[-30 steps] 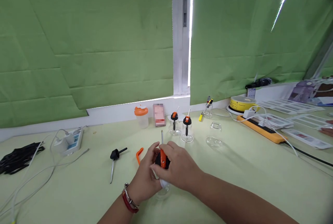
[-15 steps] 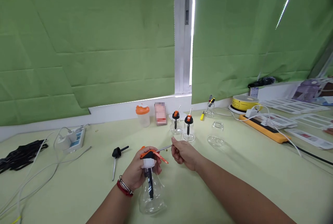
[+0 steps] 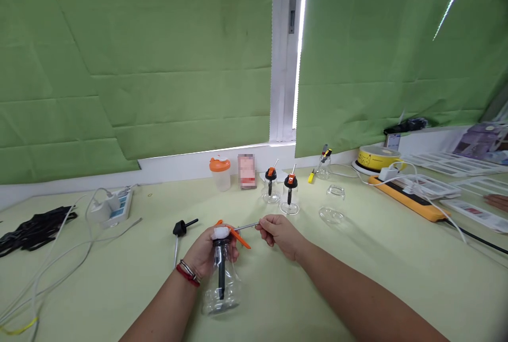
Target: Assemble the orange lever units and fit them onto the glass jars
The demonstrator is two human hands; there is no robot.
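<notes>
A clear glass bottle (image 3: pixel 233 289) is held slightly tilted at the near part of the desk (image 3: pixel 119 289); whether its base touches cannot be told. Its neck is gripped by the curled fingers of the left hand (image 3: pixel 204 251), the white-wrapped thumb being laid across the top. The metal tube (image 3: pixel 246 226), extended rightward beside an orange lever (image 3: pixel 241 239), is pinched between the fingers of the right hand (image 3: pixel 283 233). Farther back, two capped bottles (image 3: pixel 289 200) are set upright.
</notes>
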